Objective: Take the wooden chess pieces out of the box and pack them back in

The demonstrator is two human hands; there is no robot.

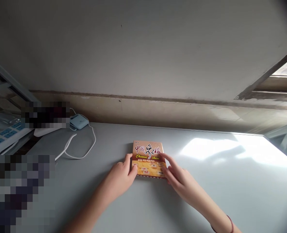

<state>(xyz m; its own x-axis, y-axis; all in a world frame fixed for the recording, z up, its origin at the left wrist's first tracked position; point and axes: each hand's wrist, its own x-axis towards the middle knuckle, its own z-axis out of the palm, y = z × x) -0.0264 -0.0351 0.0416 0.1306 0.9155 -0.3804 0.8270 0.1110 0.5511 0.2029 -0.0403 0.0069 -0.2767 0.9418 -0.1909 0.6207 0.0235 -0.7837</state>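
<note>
A Chinese chess box (148,158), brown above and yellow below with pictured game pieces, lies face up on the grey table (124,207). My left hand (124,173) grips its left side, the thumb on the lower left edge of the cover. On the opposite side, my right hand (176,173) holds the box, with fingers over the right edge. The box looks closed, and its underside is hidden.
At the back left sits a light blue device (79,121) beside a white cable (94,139) that loops over the table. A white power strip (5,137) is at far left. Blurred patches cover part of the left side. A wall (143,48) rises behind; sunlight glares at right.
</note>
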